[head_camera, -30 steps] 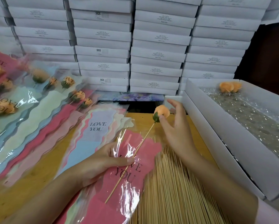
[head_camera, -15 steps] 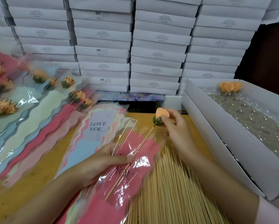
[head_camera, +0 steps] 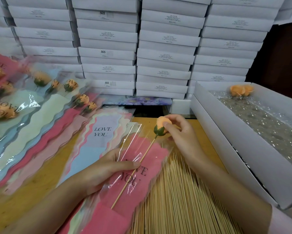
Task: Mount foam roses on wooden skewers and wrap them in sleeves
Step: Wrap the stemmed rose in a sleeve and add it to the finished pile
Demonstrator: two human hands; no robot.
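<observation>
Peach foam rose (head_camera: 163, 123) sits pinched by my right hand (head_camera: 182, 134), mounted on its skewer (head_camera: 136, 171). My left hand (head_camera: 104, 169) grips the pink sleeve (head_camera: 152, 159), lying over the skewer pile (head_camera: 175, 200). I'd feed it straight down, mouth held open, without snagging.

A pink sleeve (head_camera: 157, 159) lies on a wooden worktop (head_camera: 23, 200), gripped by the left hand (head_camera: 108, 169), thumb against a skewer (head_camera: 146, 152) slanting across it. Above the sleeve, the right hand (head_camera: 180, 132) pinches an orange rose (head_camera: 161, 125) on the skewer's tip. Right of the sleeve is a skewer pile (head_camera: 175, 200); left, wrapped roses (head_camera: 40, 78).
</observation>
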